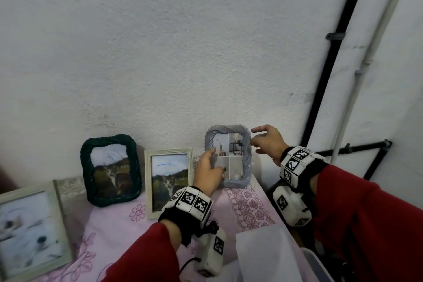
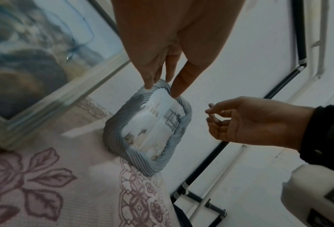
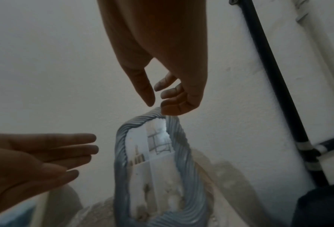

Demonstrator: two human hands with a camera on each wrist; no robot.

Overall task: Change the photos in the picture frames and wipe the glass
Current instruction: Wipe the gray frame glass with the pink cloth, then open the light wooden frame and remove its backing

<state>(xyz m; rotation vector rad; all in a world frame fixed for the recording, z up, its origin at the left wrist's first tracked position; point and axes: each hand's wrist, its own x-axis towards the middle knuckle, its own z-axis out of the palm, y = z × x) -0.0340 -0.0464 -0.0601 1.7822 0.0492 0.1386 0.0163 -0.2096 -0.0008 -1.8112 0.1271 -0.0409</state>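
A blue-grey twisted-rope picture frame (image 1: 246, 162) (image 2: 113, 132) (image 3: 121, 153) stands upright against the white wall at the right end of the pink flowered tablecloth (image 1: 119, 231). It holds a four-part collage photo. My left hand (image 1: 217, 160) (image 2: 162, 89) (image 3: 93, 147) hovers in front of the frame's left side with straight fingers, and the right wrist view shows it apart from the frame. My right hand (image 1: 253, 137) (image 2: 210, 113) (image 3: 157, 102) is at the frame's upper right corner with loosely curved fingers. Whether its fingertips touch the rim is unclear.
A dark green rope frame (image 1: 83, 167) and a pale wooden frame (image 1: 147, 185), both with cat photos, stand to the left. Another pale frame (image 1: 58, 204) with a white dog photo leans at far left. A white cloth or paper (image 1: 263, 256) lies near the table's right edge. Black pipes (image 1: 329, 80) run down the wall.
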